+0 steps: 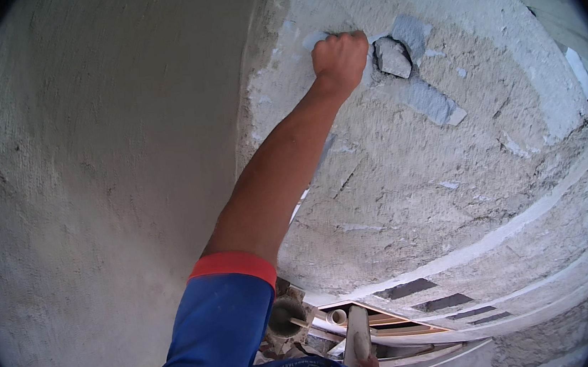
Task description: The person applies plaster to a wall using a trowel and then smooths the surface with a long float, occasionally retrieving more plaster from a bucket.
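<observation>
My left hand is closed against the rough, pale wall surface, knuckles toward me; anything inside its fingers is hidden. Just right of it, a loose-looking grey chunk sits in a hollow, with smooth bluish patches around it. Left of my arm the surface turns to smooth grey plaster. Low in the view, partly cut off by my body, my right hand is wrapped on a long, dusty grey board.
Below me are a round bucket with a stick in it, a pale pipe and wooden framing around a dark opening. Several dark rectangular recesses run along the lower right surface. Broken edges line the far right.
</observation>
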Tool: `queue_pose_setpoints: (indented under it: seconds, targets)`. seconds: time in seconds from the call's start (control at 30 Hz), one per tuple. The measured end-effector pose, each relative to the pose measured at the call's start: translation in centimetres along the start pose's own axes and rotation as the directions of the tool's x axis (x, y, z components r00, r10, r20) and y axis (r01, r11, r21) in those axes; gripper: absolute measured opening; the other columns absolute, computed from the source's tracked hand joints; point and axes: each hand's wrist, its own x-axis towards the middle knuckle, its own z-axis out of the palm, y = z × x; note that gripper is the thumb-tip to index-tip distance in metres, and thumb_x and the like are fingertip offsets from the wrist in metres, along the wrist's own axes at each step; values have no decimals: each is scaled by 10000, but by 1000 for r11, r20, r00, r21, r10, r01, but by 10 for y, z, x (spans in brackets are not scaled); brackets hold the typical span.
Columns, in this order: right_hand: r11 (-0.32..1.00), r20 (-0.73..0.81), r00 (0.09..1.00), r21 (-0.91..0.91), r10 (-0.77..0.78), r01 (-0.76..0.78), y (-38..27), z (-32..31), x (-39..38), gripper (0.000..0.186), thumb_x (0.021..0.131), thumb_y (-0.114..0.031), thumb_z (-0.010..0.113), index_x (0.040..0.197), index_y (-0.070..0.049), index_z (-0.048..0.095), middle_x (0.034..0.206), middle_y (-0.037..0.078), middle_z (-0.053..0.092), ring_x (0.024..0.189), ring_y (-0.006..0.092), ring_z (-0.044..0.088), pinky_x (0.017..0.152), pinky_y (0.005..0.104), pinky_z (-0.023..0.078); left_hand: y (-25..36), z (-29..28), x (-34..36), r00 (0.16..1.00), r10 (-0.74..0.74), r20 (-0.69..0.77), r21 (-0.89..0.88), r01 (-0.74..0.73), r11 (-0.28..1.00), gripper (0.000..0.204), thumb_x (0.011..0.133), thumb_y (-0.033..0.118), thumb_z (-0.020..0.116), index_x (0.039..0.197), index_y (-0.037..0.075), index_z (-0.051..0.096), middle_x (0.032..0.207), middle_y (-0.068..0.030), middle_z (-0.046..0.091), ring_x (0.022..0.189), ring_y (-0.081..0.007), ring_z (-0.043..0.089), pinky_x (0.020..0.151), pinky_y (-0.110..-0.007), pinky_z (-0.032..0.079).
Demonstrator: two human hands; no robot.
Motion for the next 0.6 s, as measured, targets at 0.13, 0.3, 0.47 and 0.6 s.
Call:
queue_pose_setpoints:
  seconds: [0.13, 0.3, 0.47, 0.6]
  targets:
    - [999, -9, 999, 7, 42, -42, 20, 7, -4, 492, 681, -213, 710, 1084, 27, 562, 812, 139, 648, 632, 232, 645, 488, 345, 530, 4, -16, -23, 999, -34, 15, -120, 35, 992, 247, 837, 278, 651, 888, 44, 591, 803, -159, 647, 734, -329, 651, 598, -437, 504]
    - [1000, -12, 1000, -24, -15, 14, 27, 10, -15, 476, 685, -238, 709, 1053, 36, 581, 801, 145, 659, 665, 236, 655, 529, 358, 529, -7, -34, -143, 1000, -7, 20, -306, 13, 952, 362, 840, 306, 648, 1040, 29, 529, 849, -170, 619, 754, -351, 627, 630, -446, 494]
    - [996, -6, 999, -86, -36, 35, 27, 14, -19, 492, 685, -283, 711, 1042, 39, 607, 825, 166, 672, 712, 250, 666, 596, 369, 539, -52, -41, -369, 601, -219, 769, -172, 525, 834, 416, 842, 300, 608, 1169, 55, 529, 805, -184, 631, 781, -380, 623, 671, -482, 495]
    - [972, 11, 994, -212, -107, 107, 20, 23, -18, 508, 685, -320, 713, 1033, 41, 628, 844, 183, 683, 749, 261, 675, 650, 378, 546, -123, -61, -597, 448, -362, 817, 43, 580, 814, 337, 787, 341, 616, 709, 14, 627, 747, -205, 634, 727, -372, 623, 669, -475, 485]
